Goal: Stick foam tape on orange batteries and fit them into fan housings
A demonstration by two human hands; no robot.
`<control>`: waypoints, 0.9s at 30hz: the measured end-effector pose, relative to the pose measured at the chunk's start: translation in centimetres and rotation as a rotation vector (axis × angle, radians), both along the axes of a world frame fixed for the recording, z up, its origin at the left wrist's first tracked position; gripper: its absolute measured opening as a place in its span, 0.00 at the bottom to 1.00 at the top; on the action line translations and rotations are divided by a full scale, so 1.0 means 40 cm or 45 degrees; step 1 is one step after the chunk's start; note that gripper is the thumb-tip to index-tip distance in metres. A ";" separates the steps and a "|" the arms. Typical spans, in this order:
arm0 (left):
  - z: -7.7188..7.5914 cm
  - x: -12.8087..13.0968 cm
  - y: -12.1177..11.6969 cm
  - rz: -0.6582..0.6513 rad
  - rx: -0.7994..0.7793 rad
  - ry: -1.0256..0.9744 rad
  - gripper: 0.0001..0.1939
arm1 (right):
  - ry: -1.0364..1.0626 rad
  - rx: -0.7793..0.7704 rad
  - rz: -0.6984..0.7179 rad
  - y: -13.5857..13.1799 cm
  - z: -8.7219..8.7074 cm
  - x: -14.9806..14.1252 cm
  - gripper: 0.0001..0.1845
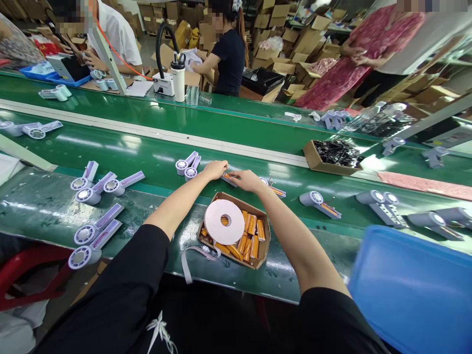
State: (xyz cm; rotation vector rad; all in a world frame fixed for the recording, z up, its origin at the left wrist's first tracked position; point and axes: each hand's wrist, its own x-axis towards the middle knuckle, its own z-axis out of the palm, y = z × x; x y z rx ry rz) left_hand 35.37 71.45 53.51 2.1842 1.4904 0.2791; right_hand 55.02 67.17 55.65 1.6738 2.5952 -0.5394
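My left hand (216, 169) and my right hand (248, 180) meet over the green belt at a pale purple handheld fan housing (229, 180). An orange strip shows in its handle; my fingers hide most of the rest. Both hands have their fingers closed on it. Nearer to me, a cardboard box (266, 242) holds several orange wrapped battery cells (254, 247). On top of the cells lies a roll of white tape (214, 221), its loose end (186, 268) trailing over the table edge. Two fan housings (191, 172) lie just left of my left hand.
Several fan housings (87, 195) lie at left; others (316, 198) with wires line the belt at right. A blue bin (413, 285) stands front right. Beyond is a box of black parts (332, 155). Across the belt, people (230, 54) work or stand among cardboard boxes.
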 end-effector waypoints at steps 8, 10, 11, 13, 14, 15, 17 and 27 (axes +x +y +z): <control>-0.012 0.002 -0.012 0.047 0.016 -0.105 0.14 | 0.061 -0.066 -0.258 0.024 -0.013 -0.040 0.19; -0.017 -0.003 -0.018 0.043 0.013 -0.133 0.15 | 0.021 -0.137 -0.294 0.047 -0.018 -0.060 0.17; -0.019 -0.004 -0.021 0.043 0.011 -0.143 0.15 | 0.006 -0.166 -0.312 0.056 -0.020 -0.067 0.17; -0.015 -0.001 -0.026 0.049 0.008 -0.148 0.15 | -0.009 -0.208 -0.350 0.066 -0.022 -0.077 0.18; -0.008 0.004 -0.028 0.050 0.008 -0.146 0.16 | -0.010 -0.224 -0.372 0.068 -0.021 -0.080 0.18; 0.003 0.012 -0.032 0.047 0.011 -0.144 0.16 | -0.007 -0.237 -0.394 0.067 -0.017 -0.083 0.18; 0.038 0.031 -0.048 0.022 0.040 -0.142 0.18 | 0.018 -0.245 -0.443 0.060 0.003 -0.084 0.19; 0.152 -0.125 -0.392 -0.863 0.143 -0.017 0.27 | 0.646 0.082 -0.496 -0.270 0.126 0.110 0.22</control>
